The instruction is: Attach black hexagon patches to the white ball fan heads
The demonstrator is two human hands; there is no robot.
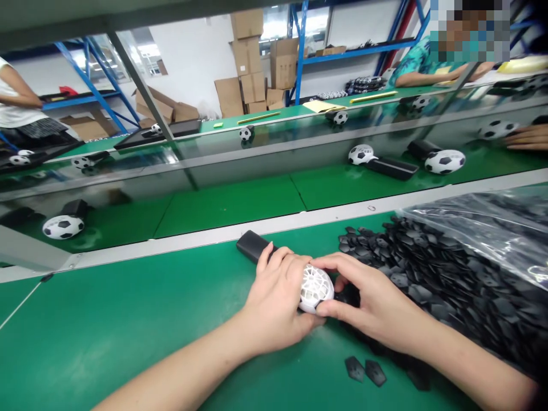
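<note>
Both my hands are on a white soccer-ball-shaped head with an open web-like grille, resting low over the green bench. A black handle sticks out past my left hand and seems to belong to it. That hand is wrapped over the head's left side, thumb below. From the right, the thumb and fingers of my right hand pinch the head's rim. Whether a small part sits in these right fingers is hidden. Beside my right forearm spreads a big heap of black pentagon-shaped pieces.
Two loose black pentagons lie near the front. A clear plastic bag covers part of the heap. Beyond a metal rail, a green conveyor carries several soccer-ball pieces. Another person's hand reaches in at right.
</note>
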